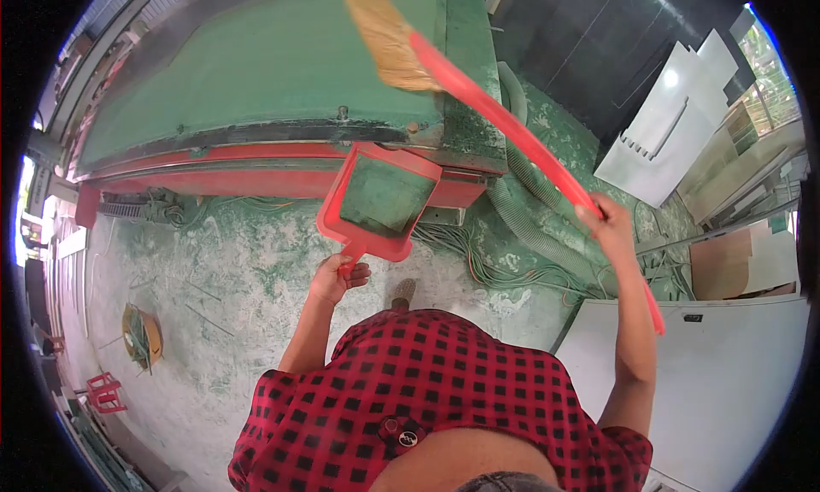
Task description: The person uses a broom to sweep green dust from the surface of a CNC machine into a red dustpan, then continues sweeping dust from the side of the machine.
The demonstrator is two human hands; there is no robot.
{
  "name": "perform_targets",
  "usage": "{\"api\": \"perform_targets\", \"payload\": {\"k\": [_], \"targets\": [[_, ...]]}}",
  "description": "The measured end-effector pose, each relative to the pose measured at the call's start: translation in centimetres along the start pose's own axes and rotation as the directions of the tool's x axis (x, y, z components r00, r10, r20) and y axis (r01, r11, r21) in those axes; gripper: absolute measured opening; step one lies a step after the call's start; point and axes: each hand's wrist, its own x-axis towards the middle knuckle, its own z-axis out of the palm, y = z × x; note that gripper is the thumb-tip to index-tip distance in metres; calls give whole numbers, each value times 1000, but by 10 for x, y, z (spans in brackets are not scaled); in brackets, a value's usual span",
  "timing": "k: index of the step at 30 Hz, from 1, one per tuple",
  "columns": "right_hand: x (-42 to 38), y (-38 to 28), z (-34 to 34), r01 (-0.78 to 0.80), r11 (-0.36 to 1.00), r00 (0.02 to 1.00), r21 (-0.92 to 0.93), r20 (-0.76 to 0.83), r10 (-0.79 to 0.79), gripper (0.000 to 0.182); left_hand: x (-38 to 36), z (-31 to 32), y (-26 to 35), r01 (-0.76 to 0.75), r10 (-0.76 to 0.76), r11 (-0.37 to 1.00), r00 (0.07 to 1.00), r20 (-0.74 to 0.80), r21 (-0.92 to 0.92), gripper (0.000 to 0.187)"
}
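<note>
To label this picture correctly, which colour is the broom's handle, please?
The broom's handle is red; it shows best in the head view.

On my remote feed I have a red dustpan (335,197), squarish with raised sides, its inside filmed with greenish dust, held up in the air with the short handle pointing toward the bottom of my view. Above and to its right, apart from it, I see a broom (515,131) with a long, gently curved red handle, slanting from upper left to lower right, tan bristles (386,43) uppermost.
</note>
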Motion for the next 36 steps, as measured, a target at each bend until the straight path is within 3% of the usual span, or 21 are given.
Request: {"api": "perform_targets", "payload": {"k": [1,3,10,11,14,17,21,29,30,32,36], "targets": [[13,-9,0,-3,1000,1000,-4,-3,3,29,1,-2,1,2,-2,1000,1000,4,1,37],[42,-23,2,142,976,989,-165,73,-131,33,5,-3,-2,4,-4,1000,1000,7,-4,37],[130,-74,23,341,904,922,-259,278,-268,35,8,-1,-5,1,-2,996,1000,-10,-85,33],[139,-81,21,347,901,919,-261,284,-272,35,9,-1,-5,6,-6,996,1000,-6,-89,33],[162,-84,12,318,805,906,-500,411,-103,34,11,0,-6,7,-9,996,1000,-22,-92,33],[175,-81,-8,359,792,906,-493,388,-169,35,9,4,-4,24,-28,996,999,-46,-83,34],[185,-86,-35,341,744,909,-575,403,-105,38,12,6,-17,2,-5,998,999,-42,-71,34],[183,-67,-111,368,633,923,-681,350,-159,39,12,44,-59,-69,55,987,993,-101,-148,38],[180,-68,-121,323,630,932,-706,353,-82,39,12,48,-64,-77,62,985,993,-104,-151,38],[173,-58,-139,327,638,934,-698,339,-107,40,12,58,-71,-89,81,984,995,-58,-156,38],[160,-28,-172,283,724,948,-629,298,-112,38,15,74,-82,-83,68,986,992,-107,-144,38]]}}
